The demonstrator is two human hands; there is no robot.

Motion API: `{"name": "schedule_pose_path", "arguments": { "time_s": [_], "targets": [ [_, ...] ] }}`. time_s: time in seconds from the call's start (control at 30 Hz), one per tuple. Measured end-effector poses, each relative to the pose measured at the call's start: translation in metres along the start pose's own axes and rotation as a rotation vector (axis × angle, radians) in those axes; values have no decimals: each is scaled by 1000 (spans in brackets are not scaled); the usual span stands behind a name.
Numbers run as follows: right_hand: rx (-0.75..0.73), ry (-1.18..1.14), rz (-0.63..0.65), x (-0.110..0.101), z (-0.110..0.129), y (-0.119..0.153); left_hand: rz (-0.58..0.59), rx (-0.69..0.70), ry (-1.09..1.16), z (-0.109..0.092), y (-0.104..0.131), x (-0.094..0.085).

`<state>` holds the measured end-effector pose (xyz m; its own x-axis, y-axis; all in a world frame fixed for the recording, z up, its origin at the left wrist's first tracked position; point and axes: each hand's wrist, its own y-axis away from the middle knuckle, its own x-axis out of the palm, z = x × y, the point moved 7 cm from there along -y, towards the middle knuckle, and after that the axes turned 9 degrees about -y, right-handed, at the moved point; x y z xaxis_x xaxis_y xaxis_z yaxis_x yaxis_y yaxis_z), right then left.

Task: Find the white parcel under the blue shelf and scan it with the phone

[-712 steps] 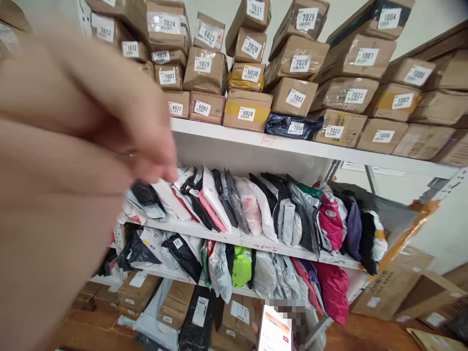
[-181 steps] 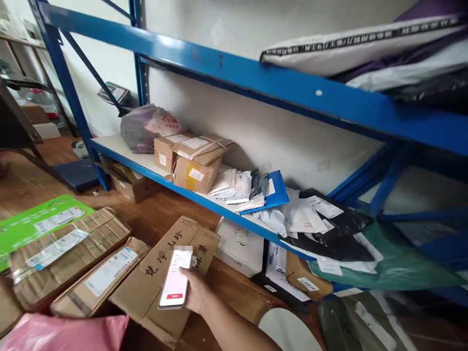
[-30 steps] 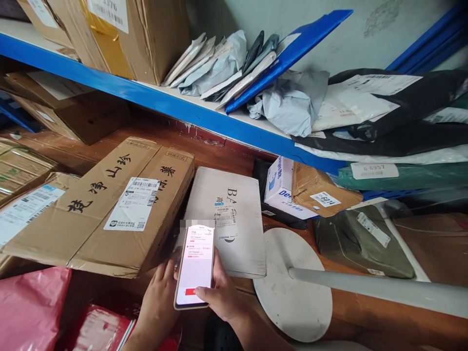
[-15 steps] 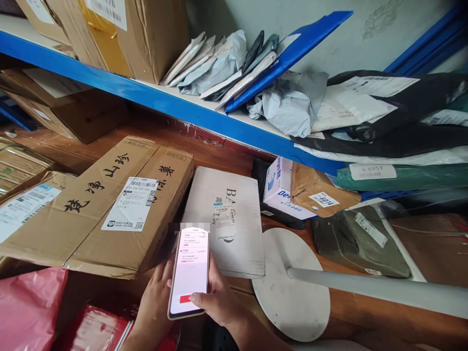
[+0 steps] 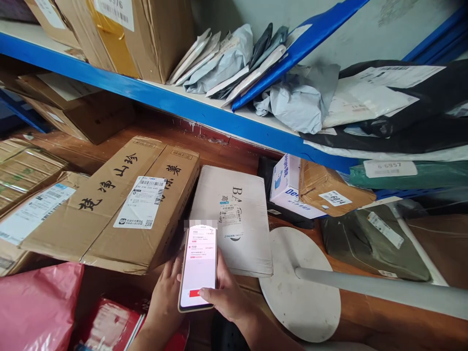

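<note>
A phone (image 5: 198,268) with a lit white and pink screen is held upright near the bottom middle. My right hand (image 5: 228,292) wraps its right side, the thumb on the red button low on the screen. My left hand (image 5: 166,292) is at the phone's left edge, fingers partly behind it; how firmly it grips is hidden. Beyond the phone lies a white box (image 5: 234,219) with a label. To the left is a long brown carton (image 5: 120,195) with black handwriting and a white label.
A blue-edged shelf (image 5: 146,97) crosses above, holding grey mailers (image 5: 296,102) and a large carton (image 5: 146,39). A round white base (image 5: 303,302) with a pole stands at right. Pink (image 5: 40,307) and red packages (image 5: 113,324) lie at lower left.
The whole scene has shifted slightly right in the view. Both hands and the phone keep nearly the same pose, and the thumb remains on the red button.
</note>
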<state>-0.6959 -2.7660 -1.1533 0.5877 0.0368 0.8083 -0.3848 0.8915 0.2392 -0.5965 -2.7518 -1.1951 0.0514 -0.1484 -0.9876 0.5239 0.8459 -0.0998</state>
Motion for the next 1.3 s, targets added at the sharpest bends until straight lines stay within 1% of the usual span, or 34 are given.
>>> {"name": "schedule_pose_path", "arguments": {
  "time_s": [0.17, 0.27, 0.5, 0.67, 0.77, 0.83, 0.93, 1.0, 1.17, 1.3],
  "targets": [
    [18, -23, 16, 1, 0, -1, 2, -51, 19, 2, 4, 8],
    [0, -25, 29, 2, 1, -1, -8, -55, 38, 1, 5, 9],
    [10, -25, 24, -1, -2, 0, -43, -57, 82, 2, 0, -1],
    [10, -2, 10, -1, -2, -2, -81, -33, 97, 1, 1, -2],
    [-2, -12, 0, -2, -3, -2, -73, -47, 103, 2, 0, -3],
    [13, -12, 1, -4, -6, -2, -75, -62, 99, 2, -2, -7],
    [15, -3, 8, -5, -7, -2, -98, -49, 75, 1, -5, -14],
    [13, -10, 7, -5, -7, -2, -101, -41, 64, 1, -6, -16],
    [18, -18, -5, -1, -3, -3, -35, -54, 92, 2, -3, -7],
    [12, 1, -5, 0, -3, -3, -88, -44, 119, 3, 0, -6]
  ]
}}
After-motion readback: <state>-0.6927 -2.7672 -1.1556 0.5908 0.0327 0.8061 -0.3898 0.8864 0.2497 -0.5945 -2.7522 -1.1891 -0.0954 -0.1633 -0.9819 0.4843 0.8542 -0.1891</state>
